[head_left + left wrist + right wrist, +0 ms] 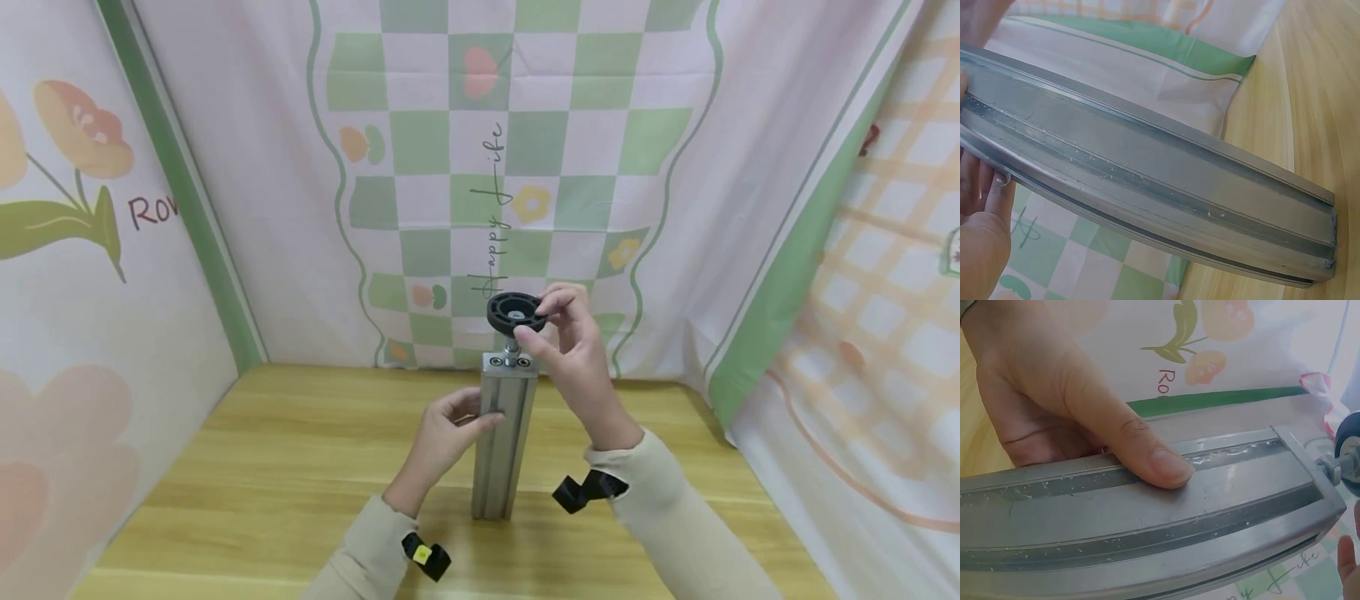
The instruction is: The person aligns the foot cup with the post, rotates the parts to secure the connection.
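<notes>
A grey aluminium profile point(497, 467) with long slots stands upright on the table. From its top end plate point(510, 365) rises a metal threaded stem with a nut, carrying a round black levelling foot point(497, 315). My left hand point(442, 433) grips the profile in its upper half, thumb point(1166, 465) flat across the near face and fingers behind. My right hand point(573, 342) pinches the right rim of the black foot between thumb and fingers. In the left wrist view the profile point(1147, 150) runs down to the tabletop.
The wooden table point(300, 433) reaches back to a hanging cloth point(420, 142) with green checks. Printed cloth side walls point(67, 317) stand at left and right. Each sleeve carries a black wrist mount point(431, 560).
</notes>
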